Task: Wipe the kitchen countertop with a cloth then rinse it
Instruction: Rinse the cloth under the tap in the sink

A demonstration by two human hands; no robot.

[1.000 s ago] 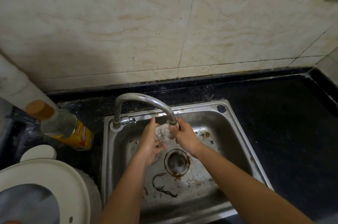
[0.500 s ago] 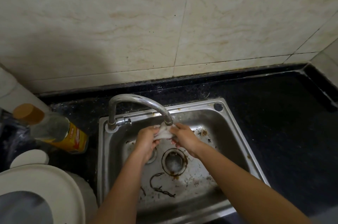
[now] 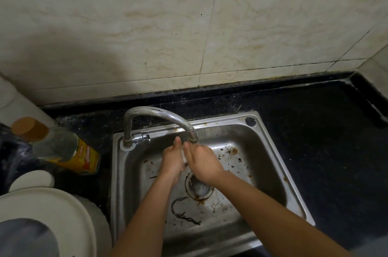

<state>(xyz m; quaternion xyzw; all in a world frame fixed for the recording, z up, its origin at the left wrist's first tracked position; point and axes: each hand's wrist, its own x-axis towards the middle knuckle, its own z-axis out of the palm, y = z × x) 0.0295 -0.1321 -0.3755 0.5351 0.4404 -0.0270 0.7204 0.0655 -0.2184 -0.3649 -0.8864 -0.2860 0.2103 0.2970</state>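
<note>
Left hand [image 3: 172, 159] and right hand [image 3: 202, 162] palm to palm, fingers straight, pressing white cloth [image 3: 184, 155] between them; only sliver of cloth visible. Hands just under faucet [image 3: 159, 114] outlet, over stainless sink [image 3: 270, 143], above drain [image 3: 199, 189]. Basin floor stained. Black countertop [image 3: 325, 131] around sink; yellow-labelled bottle [image 3: 63, 149] to left.
</note>
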